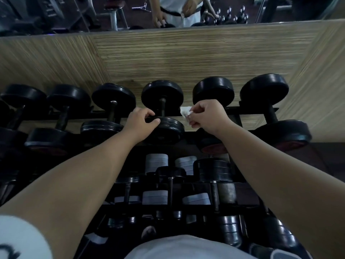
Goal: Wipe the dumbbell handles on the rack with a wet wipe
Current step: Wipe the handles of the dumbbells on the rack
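Note:
A row of black dumbbells lies on the top tier of a dark rack [250,110] against a wood-panelled wall. My left hand [140,122] grips the near head of the middle dumbbell [168,128], whose bare handle [162,107] shows just beyond my fingers. My right hand [207,116] pinches a crumpled white wet wipe [185,111] just right of that dumbbell, above the rack rail and in front of the neighbouring dumbbell [213,90]. The neighbour's handle is hidden behind my right hand.
More black dumbbells sit left [113,99] and right [265,90] on the top tier. Lower tiers hold smaller dumbbells with grey and black plates [156,161]. A mirror [56,14] above the wood panel reflects gym machines and my body.

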Tool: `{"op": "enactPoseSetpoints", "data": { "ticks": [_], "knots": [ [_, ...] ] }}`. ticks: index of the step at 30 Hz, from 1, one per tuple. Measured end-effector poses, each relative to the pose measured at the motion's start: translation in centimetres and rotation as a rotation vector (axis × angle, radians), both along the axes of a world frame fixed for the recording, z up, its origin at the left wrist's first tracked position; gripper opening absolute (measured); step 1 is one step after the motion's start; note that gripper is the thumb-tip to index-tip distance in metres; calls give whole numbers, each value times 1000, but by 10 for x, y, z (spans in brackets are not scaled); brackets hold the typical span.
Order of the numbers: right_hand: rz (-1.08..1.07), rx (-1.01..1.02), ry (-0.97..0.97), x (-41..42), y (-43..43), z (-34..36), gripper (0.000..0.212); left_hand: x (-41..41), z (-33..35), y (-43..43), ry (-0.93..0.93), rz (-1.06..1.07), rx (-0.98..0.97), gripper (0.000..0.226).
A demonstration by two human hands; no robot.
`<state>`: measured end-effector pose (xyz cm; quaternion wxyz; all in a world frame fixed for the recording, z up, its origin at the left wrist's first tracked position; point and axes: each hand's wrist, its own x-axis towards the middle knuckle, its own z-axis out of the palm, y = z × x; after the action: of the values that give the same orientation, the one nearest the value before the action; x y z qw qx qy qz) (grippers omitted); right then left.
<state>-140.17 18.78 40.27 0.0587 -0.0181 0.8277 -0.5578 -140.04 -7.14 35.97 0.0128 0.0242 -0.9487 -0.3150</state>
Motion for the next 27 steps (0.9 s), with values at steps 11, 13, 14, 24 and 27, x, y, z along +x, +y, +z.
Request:
{"op": "enactPoseSetpoints", "data": {
  "ticks": [11,13,14,24,27],
  "knots": [
    [-44,-29,-72,10,8,-15,12,10,-29,7,10,6,52,37],
    [-35,-22,-75,8,1,-17,10,4,-28,6,11,39,129,31],
    [-34,-14,-73,5,-3,-17,9,1,-28,5,10,49,170,28],
    [-134,43,-49,-45,-43,-31,8,-20,-55,-18,99,-102,294,44],
    [-152,101,-69,-65,-57,-37,7,-24,-64,-20,237,-149,304,46]
  ]
}}
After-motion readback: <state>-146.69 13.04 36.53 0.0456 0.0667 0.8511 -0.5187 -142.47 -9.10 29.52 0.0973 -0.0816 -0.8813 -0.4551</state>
